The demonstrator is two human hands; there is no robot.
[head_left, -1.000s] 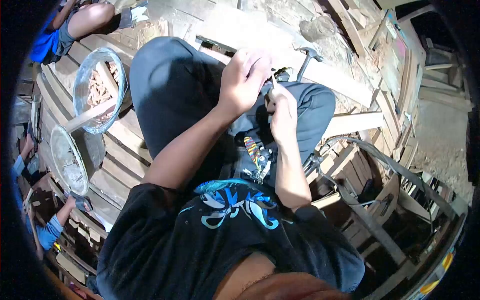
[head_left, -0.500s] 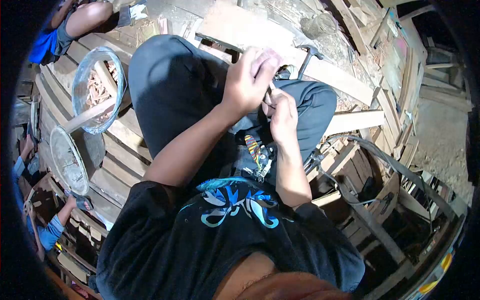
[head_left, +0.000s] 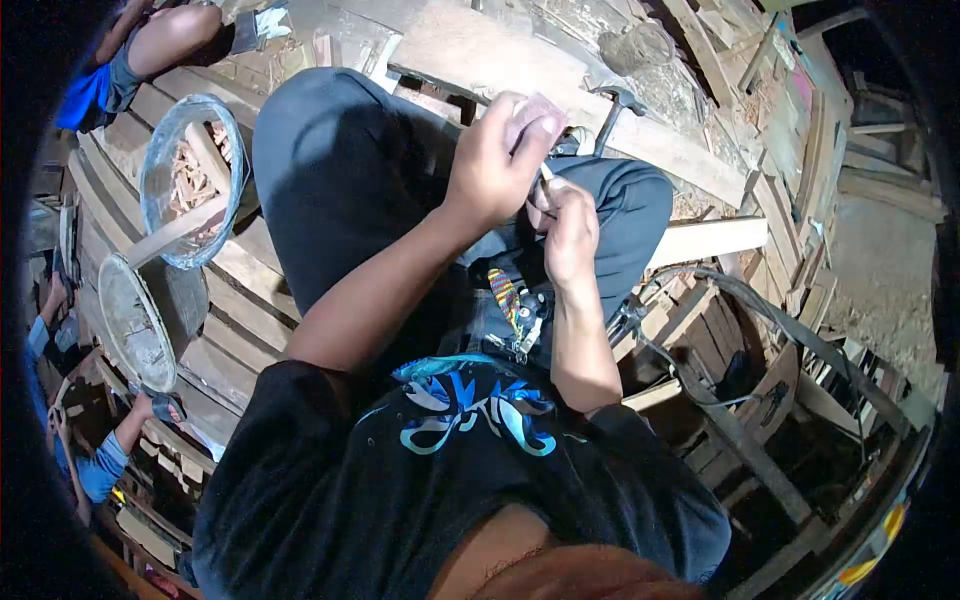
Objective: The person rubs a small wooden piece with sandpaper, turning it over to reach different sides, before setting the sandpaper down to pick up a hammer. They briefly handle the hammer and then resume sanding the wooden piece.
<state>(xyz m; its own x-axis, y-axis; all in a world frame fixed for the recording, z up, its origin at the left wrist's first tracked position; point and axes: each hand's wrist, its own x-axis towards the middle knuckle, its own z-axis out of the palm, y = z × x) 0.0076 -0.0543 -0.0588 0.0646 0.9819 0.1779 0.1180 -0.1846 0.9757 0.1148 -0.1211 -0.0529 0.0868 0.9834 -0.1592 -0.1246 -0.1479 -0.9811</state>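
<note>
My left hand point(head_left: 493, 160) is closed around a folded pinkish sheet of sandpaper point(head_left: 540, 108), with the thumb pressed along its face. Just below and to the right, my right hand point(head_left: 570, 235) grips a small pale wooden piece point(head_left: 546, 174), whose tip sticks up past the fingers toward the sheet. Most of that piece is hidden inside the hand. Both hands are held close together over my lap, between my bent knees.
A hammer point(head_left: 612, 118) lies by a wide plank point(head_left: 490, 50) ahead of me. On the left stand a bucket point(head_left: 240, 150) of wood offcuts and a round grey container point(head_left: 110, 310). Cables and a dark bar point(head_left: 800, 340) run at the right. Other people sit at the left edge.
My left hand and the sandpaper have shifted slightly, so more of the sheet and the wooden tip shows. My right hand stays nearly in place.
</note>
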